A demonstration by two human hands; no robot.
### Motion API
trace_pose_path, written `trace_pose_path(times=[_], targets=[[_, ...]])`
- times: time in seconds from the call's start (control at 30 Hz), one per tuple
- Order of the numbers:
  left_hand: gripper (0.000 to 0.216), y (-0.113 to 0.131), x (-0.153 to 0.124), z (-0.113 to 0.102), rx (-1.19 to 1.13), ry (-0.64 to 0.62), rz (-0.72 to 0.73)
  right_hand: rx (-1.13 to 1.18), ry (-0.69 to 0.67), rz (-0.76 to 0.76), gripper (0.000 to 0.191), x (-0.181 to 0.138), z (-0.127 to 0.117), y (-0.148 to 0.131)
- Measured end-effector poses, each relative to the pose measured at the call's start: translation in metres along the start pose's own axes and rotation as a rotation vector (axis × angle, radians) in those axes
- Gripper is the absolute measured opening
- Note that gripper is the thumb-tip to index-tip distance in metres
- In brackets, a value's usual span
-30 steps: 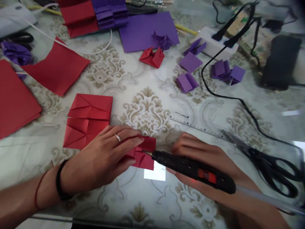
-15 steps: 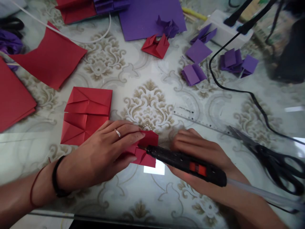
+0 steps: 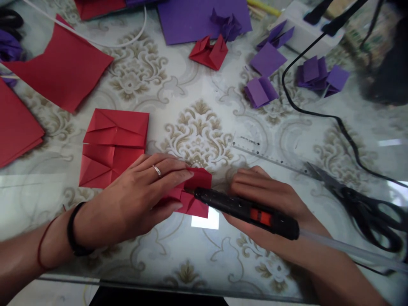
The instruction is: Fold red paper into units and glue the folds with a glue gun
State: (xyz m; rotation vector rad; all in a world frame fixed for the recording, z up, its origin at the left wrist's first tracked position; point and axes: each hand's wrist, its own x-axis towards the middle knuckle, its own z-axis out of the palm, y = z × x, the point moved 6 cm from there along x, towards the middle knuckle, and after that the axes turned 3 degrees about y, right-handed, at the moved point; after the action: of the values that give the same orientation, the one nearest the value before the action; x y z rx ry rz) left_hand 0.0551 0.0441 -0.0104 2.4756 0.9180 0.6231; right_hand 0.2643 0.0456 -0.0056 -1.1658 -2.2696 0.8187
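From the head view, my left hand (image 3: 143, 191) lies on the small folded paper (image 3: 199, 180), a matt red piece with crisp creases and a flap, on the table near me; its fingers sit close together over the paper, the thumb lower down, and I cannot tell whether they pinch it from beneath. My right hand (image 3: 270, 191) is clamped on the glue gun (image 3: 236, 204), a tapered black plastic body with an orange-red part and a clear stick trailing from its rear; its nozzle points at the paper's crease, though contact is unclear. The glue gun hides part of my right hand, and my left covers much of the paper.

Just behind my left hand lies a larger creased red square (image 3: 130, 131), with a curved red sheet (image 3: 76, 70) farther off. A clear ruler (image 3: 270, 158) and black-handled scissors (image 3: 360, 204) lie beyond my right hand, the blade tips by the ruler's end. Boxy purple pieces (image 3: 267, 59) sit near a white power strip (image 3: 295, 23), and a black cable (image 3: 318, 114) snakes across the glossy, scroll-patterned table (image 3: 159, 259)
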Motion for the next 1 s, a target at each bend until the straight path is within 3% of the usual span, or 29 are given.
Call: trace_pose_path(times=[0.3,0.53,1.0], targets=[[0.041,0.0001,0.0007,-0.0003,0.005,-0.003,0.016,-0.026,-0.06,-0.013,0.02,0.0015,0.0011,-0.0012],[0.042,0.0002,0.0013,-0.0008,-0.002,-0.009,0.006,-0.018,0.011,-0.056,0.015,-0.0024,-0.0006,-0.0006],[0.037,0.0011,0.003,-0.0018,0.006,-0.024,0.01,-0.033,-0.075,-0.021,0.018,-0.0074,-0.0004,0.004]])
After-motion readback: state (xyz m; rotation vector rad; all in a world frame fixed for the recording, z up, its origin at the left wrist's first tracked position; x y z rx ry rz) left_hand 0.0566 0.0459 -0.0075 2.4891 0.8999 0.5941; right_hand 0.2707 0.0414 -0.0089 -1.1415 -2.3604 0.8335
